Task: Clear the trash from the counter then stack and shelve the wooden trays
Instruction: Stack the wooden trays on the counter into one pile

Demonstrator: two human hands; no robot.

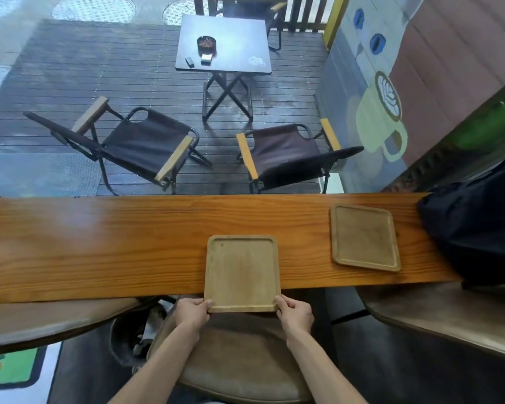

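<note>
While the person stands at the long wooden counter (99, 243), I can count two wooden trays on it. The near tray (241, 272) sits in the middle, with its long side running away from the person, and its near end sticks out past the counter's front edge. The far tray (365, 237) lies to the right, well apart from the first one, turned a little so its corners do not line up with the counter. Both trays lie flat with the open side up (nothing is in them).

Two bare hands hold the near tray. The left hand (191, 312) pinches the near left corner, thumb on top. The right hand (295, 312) pinches the near right corner the same way. Both hands are closed on the tray's rim.

One dark backpack (473, 228) rests on the right end of the counter, near the far tray but not touching it.

Past the counter there are two folding chairs (146, 144) with wooden armrests and one small dark table (225, 45). On that table I see one round ashtray (206, 43) and two small boxes (207, 58).

On the floor at the lower left lies a green mat (12, 365) with some writing, but I cannot read it.
</note>
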